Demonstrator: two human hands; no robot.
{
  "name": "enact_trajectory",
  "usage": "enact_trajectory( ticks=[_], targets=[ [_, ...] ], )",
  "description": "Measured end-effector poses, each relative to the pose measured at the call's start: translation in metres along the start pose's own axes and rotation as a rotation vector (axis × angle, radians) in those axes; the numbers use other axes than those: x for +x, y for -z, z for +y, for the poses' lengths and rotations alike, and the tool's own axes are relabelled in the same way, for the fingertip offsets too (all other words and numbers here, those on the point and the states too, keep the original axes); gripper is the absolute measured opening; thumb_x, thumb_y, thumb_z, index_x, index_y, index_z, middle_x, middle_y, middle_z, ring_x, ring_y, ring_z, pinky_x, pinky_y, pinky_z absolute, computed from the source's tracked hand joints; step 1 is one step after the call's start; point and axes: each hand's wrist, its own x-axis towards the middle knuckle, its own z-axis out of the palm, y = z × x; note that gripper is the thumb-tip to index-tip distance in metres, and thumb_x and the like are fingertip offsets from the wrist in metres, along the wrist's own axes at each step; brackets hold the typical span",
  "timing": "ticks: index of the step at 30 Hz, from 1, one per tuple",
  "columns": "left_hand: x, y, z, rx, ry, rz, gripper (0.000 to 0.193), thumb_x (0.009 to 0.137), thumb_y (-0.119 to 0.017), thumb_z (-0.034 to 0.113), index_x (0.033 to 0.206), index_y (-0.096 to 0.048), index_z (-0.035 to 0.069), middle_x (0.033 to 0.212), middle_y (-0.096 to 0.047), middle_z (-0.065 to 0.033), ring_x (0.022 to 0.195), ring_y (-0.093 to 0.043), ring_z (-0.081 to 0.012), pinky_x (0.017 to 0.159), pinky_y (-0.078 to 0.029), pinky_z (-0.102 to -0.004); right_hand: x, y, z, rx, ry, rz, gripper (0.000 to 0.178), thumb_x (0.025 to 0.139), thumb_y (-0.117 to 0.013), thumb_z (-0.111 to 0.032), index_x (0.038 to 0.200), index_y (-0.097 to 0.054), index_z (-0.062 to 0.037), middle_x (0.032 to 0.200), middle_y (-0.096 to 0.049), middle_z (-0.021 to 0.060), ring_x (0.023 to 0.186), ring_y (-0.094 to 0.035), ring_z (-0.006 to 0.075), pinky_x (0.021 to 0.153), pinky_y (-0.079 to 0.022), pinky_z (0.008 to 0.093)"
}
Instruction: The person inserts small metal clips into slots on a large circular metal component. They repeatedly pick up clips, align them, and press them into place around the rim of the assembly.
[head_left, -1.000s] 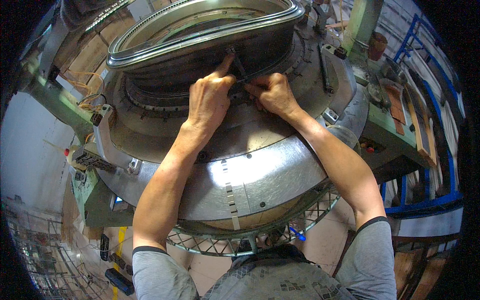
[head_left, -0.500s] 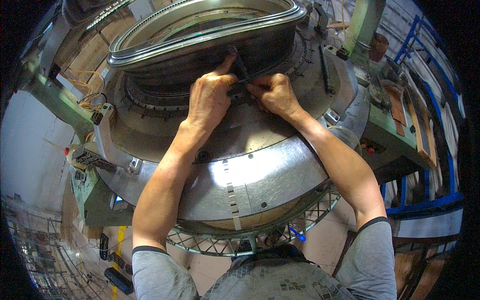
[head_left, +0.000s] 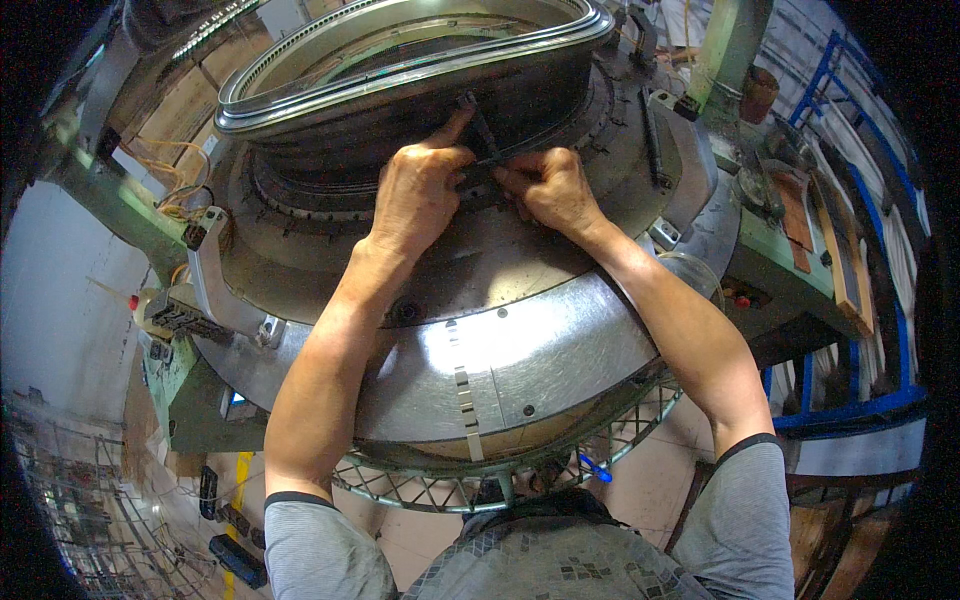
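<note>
- Handling the narrow dark strip (head_left: 484,132) well would call for light, even fingertip pressure, with both of its ends under control at once.
- Locate the strip: it lies against the dark outer wall (head_left: 330,153) of the raised drum, below the bright metal rim (head_left: 410,72), and slants down toward the right hand (head_left: 556,190).
- Align the strip by feel as well as by sight, since the fingers cover its lower end; avoid forcing or twisting it.
- Guard the knuckles against the toothed-looking ring (head_left: 310,217) at the foot of the drum.
- Left hand (head_left: 415,195) pose: back of the hand up, index finger extended to the strip's upper end, remaining fingers curled, thumb toward the right hand.
- Left grip: pointing rather than clenched; whether the curled fingers grasp anything cannot be told.
- Right hand pose: fingers bent, thumb and index fingertips drawn together beside the strip's lower end.
- Right grip: pinch-shaped; whether the strip sits within the pinch cannot be told.
- Forearms: both reach forward over the polished plate (head_left: 560,330), converging on the strip, elbows set wide.
</note>
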Motion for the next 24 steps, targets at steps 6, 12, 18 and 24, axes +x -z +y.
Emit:
enact_trajectory(
  ticks=[6,12,18,24],
  targets=[
    [0.000,0.004,-0.003,-0.030,0.024,-0.041,0.024,0.072,-0.069,-0.008,0.091,-0.076,0.004,0.138,-0.061,-0.0104,0.099,-0.071,-0.0364,0.085,-0.059,-0.0402,0.000,0.000,0.000,-0.022,0.037,0.016,0.024,0.093,-0.072,-0.019,0.079,-0.075,-0.0003,0.059,-0.065,0.0044,0.048,-0.058,0.0099,0.046,-0.045,0.0288],
    [0.001,0.004,-0.004,-0.032,0.005,-0.016,0.023,0.073,-0.070,-0.007,0.091,-0.077,0.005,0.137,-0.062,-0.0101,0.099,-0.072,-0.0361,0.085,-0.058,-0.0393,0.001,-0.001,0.000,-0.039,0.080,0.043,0.021,0.092,-0.072,-0.017,0.081,-0.075,0.0002,0.057,-0.065,0.0054,0.048,-0.059,0.0106,0.046,-0.046,0.0301],
    [0.001,0.006,-0.008,-0.062,0.010,-0.039,0.023,0.073,-0.071,-0.007,0.092,-0.077,0.004,0.136,-0.062,-0.0105,0.098,-0.072,-0.0353,0.085,-0.058,-0.0382,0.000,0.002,-0.001,-0.044,-0.032,-0.009,0.018,0.086,-0.071,-0.018,0.090,-0.077,-0.0015,0.080,-0.070,0.0174,0.070,-0.069,0.0244,0.065,-0.053,0.0360],
    [0.001,0.008,-0.013,-0.101,0.033,-0.072,0.023,0.073,-0.072,-0.007,0.094,-0.077,0.003,0.132,-0.063,-0.0117,0.096,-0.072,-0.0352,0.083,-0.059,-0.0379,0.000,-0.002,0.001,-0.040,0.090,0.037,0.021,0.093,-0.071,-0.018,0.081,-0.076,-0.0006,0.056,-0.064,0.0050,0.049,-0.057,0.0101,0.047,-0.045,0.0299]
  ],
)
